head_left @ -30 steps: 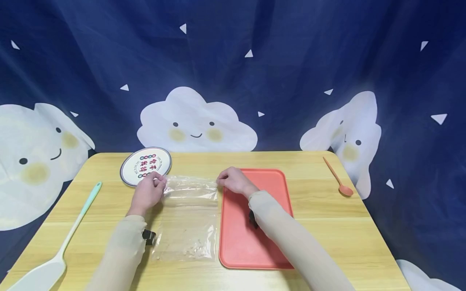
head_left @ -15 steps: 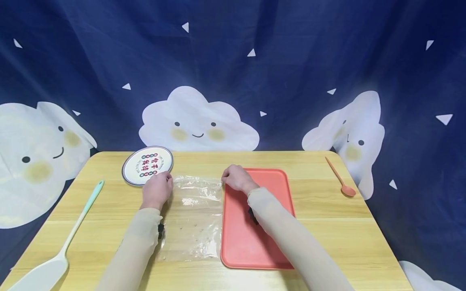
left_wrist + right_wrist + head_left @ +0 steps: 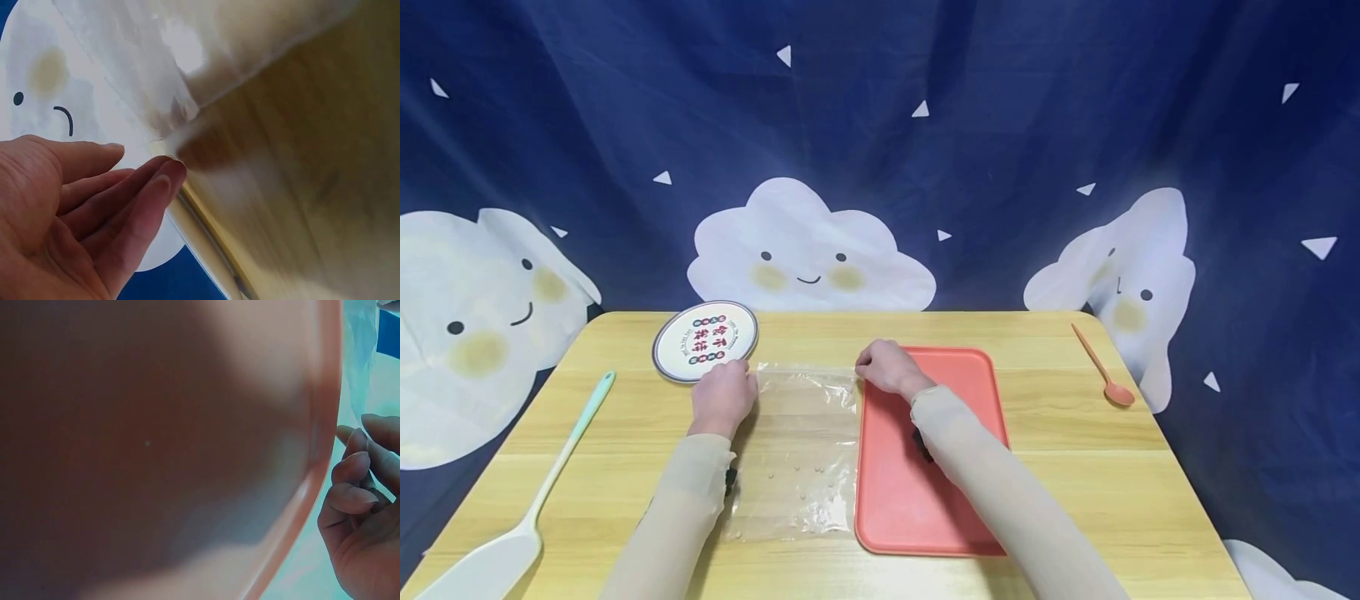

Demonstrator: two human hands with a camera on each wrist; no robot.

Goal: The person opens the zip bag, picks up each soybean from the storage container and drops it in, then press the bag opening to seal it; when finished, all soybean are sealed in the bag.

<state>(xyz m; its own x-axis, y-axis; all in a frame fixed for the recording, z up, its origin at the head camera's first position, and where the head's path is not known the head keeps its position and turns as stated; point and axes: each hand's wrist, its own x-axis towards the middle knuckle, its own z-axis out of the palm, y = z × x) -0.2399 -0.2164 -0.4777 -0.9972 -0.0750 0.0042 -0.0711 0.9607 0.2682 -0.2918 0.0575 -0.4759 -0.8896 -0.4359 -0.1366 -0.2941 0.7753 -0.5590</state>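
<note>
A clear plastic bag [image 3: 805,450] lies flat between my hands, with a few small specks showing in its lower part. My left hand [image 3: 724,398] is at the bag's upper left corner. In the left wrist view its thumb and fingertips [image 3: 161,184] are loosely bent and stand apart, just below the bag's corner [image 3: 187,109]. My right hand [image 3: 891,367] reaches over the red tray [image 3: 925,500] to the bag's upper right corner. In the right wrist view, thumb and forefinger pinch the bag's edge [image 3: 359,381] beside the tray's rim.
A white plate [image 3: 681,350] with printed lettering lies behind my left hand. At the far left rests a long-handled white spatula [image 3: 490,562] with a mint-green grip. An orange spoon [image 3: 1093,362] lies at the back right of the wooden table [image 3: 1075,500].
My left hand has turned so its back faces up and has shifted slightly right. The bag's upper part looks flatter. My right hand keeps its place at the bag's corner.
</note>
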